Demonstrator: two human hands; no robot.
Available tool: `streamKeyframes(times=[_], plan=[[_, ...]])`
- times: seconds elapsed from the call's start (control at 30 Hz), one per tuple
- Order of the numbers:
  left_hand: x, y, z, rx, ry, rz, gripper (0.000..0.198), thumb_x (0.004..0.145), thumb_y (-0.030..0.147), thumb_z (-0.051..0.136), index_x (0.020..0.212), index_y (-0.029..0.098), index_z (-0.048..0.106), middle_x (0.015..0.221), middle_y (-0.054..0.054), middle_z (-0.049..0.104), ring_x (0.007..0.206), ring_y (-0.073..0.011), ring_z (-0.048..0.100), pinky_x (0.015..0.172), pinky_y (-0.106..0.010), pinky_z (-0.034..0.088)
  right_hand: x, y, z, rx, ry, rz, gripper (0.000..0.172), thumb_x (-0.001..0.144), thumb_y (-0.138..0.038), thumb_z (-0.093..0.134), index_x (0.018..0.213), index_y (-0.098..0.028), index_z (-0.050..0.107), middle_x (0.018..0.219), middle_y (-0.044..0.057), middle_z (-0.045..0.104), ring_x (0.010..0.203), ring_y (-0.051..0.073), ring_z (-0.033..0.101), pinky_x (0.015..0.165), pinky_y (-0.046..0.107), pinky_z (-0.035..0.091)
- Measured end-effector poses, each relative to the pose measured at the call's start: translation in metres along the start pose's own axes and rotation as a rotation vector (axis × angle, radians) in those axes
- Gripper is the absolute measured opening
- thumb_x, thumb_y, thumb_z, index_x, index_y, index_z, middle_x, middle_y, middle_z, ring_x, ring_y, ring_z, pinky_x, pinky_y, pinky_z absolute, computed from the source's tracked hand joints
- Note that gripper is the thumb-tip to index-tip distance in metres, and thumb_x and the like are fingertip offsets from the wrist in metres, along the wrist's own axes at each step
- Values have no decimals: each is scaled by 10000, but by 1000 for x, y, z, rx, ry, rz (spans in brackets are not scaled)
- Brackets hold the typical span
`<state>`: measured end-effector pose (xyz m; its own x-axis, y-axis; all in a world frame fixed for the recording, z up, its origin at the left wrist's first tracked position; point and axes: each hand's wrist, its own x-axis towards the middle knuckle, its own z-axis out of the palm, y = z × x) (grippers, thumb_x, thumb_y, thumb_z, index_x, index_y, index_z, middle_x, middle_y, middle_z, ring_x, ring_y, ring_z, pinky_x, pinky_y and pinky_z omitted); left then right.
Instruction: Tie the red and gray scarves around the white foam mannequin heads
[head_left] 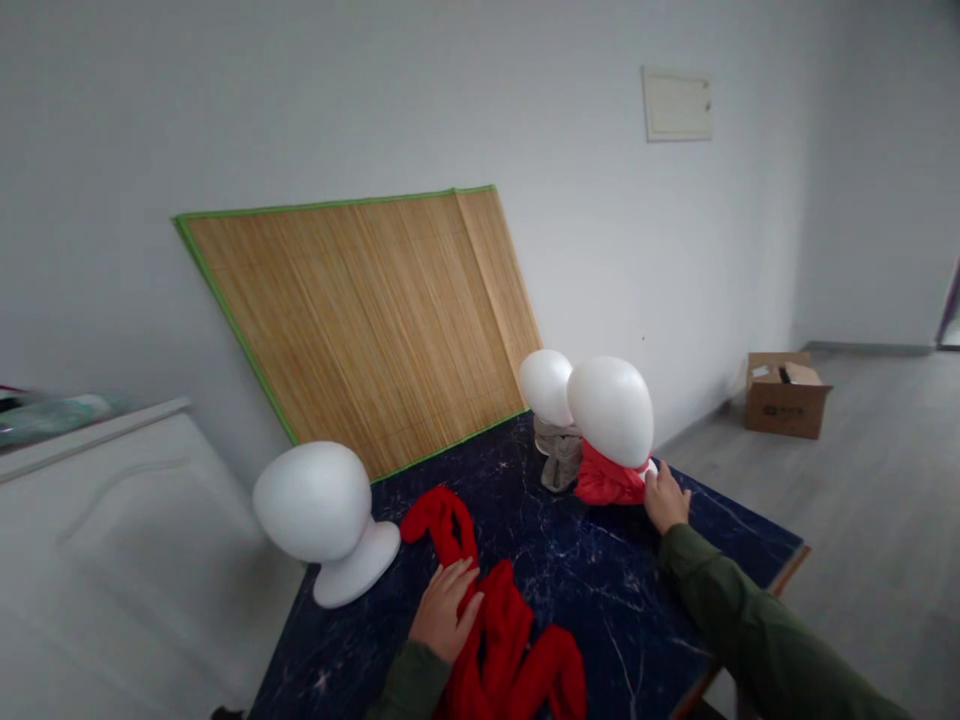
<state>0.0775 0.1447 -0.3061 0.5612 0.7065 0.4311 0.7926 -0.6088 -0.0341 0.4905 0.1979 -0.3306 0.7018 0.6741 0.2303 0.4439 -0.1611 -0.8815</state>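
Note:
My left hand [447, 612] lies on a crumpled red scarf [504, 618] near the front of the dark blue marbled table [585, 610]; its fingers are stretched out and the thumb is apart. Left of it, a bare white mannequin head [319, 503] stands on its round base. Over at the right, my right hand [666, 498] grips the base edge of another white mannequin head [611, 410], which has a lighter red scarf [606, 478] around its neck. Close behind that one, a third white head [546, 386] wears a grey-brown scarf [559, 455].
A bamboo mat [367, 320] with green edging leans on the wall behind the table. A white cabinet [127, 560] adjoins the left side. On the grey floor to the right sits an open cardboard box [784, 408]. The table's right corner [799, 552] has a brown edge.

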Motion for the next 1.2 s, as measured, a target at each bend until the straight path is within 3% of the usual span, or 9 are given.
streamKeyframes(times=[0.17, 0.27, 0.37, 0.53, 0.67, 0.73, 0.87, 1.03, 1.2], plan=[[-14, 43, 0, -235, -203, -54, 599, 710, 277, 536, 1283, 216, 369, 1246, -101, 514, 1144, -244, 468, 996, -504, 314, -1, 4, 1, 60, -60, 80, 520, 789, -321, 302, 1253, -99, 378, 1193, 157, 512, 1135, 297, 427, 1010, 520, 118], [-17, 60, -5, -310, -287, -140, 521, 570, 73, 495, 1059, 230, 579, 1002, -57, 641, 984, -208, 561, 1021, -483, 266, 2, 7, -3, 136, -27, 140, 522, 777, -344, 321, 1239, -111, 395, 1130, 150, 556, 1097, 283, 462, 983, 460, 234], [-17, 57, -16, -321, -282, -222, 361, 512, 29, 411, 722, 220, 635, 775, -12, 642, 838, -164, 585, 1018, -450, 252, 4, 10, -5, 213, 34, 176, 541, 755, -376, 364, 1229, -117, 401, 1088, 145, 576, 1038, 272, 500, 895, 398, 351], [-20, 40, -20, -354, -212, -249, 231, 542, 75, 426, 654, 206, 579, 777, -21, 617, 821, -178, 571, 963, -449, 316, 2, 8, -1, 322, 120, 185, 642, 686, -423, 478, 1220, -77, 398, 1000, 136, 602, 921, 242, 551, 823, 347, 406], [-23, 38, -15, -384, -138, -191, 97, 658, 192, 489, 584, 204, 551, 808, -33, 622, 834, -192, 575, 945, -471, 330, -1, 3, 2, 364, 144, 251, 816, 590, -510, 571, 1216, -15, 403, 1075, 210, 554, 955, 293, 528, 834, 388, 396], [-23, 36, -12, -376, -103, -168, 205, 719, 303, 497, 546, 201, 537, 802, -34, 626, 823, -191, 580, 950, -493, 315, -2, 2, 2, 403, 90, 261, 759, 576, -524, 583, 1138, -22, 494, 1017, 200, 591, 922, 310, 545, 802, 391, 413], [-25, 29, -4, -379, -25, -171, 318, 742, 402, 492, 503, 192, 500, 732, -19, 623, 754, -175, 587, 939, -507, 312, -4, 0, 0, 521, -34, 260, 463, 582, -451, 614, 880, -98, 637, 739, 99, 660, 736, 265, 603, 627, 322, 468], [-26, 25, 6, -409, 9, -179, 341, 753, 434, 474, 514, 192, 486, 673, -5, 613, 698, -164, 584, 911, -490, 344, -1, -2, 0, 671, -103, 353, 329, 652, -379, 573, 855, -124, 616, 640, 69, 645, 610, 216, 608, 492, 290, 473], [-23, 26, -4, -374, 56, -169, 328, 785, 471, 418, 628, 218, 556, 715, -22, 629, 736, -182, 595, 886, -451, 397, -5, -4, 0, 834, -164, 426, 233, 712, -326, 541, 859, -148, 564, 669, 41, 636, 575, 165, 592, 484, 266, 481]])
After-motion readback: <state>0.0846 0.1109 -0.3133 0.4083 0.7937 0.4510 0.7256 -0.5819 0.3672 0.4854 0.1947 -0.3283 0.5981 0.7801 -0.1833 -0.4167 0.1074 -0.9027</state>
